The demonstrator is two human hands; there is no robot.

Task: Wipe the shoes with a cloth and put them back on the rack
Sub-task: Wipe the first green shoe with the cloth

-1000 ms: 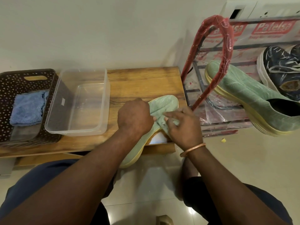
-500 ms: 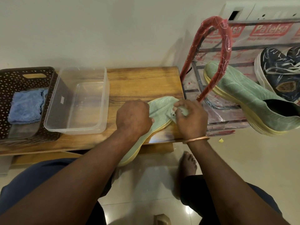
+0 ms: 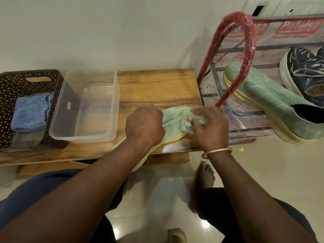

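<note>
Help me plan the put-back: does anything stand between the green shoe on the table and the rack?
Yes. The rack's red-wrapped side hoop rises between the green shoe and the shelf, where its mate and a navy shoe already lie. The front looks open.

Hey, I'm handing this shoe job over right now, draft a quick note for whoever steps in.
Left hand grips the green shoe on the wooden table. Right hand pinches the pale green cloth against its toe.
Done: matching green shoe sits on the rack, beside a dark blue shoe.
Left: finish wiping this shoe, then put it on the rack.
</note>
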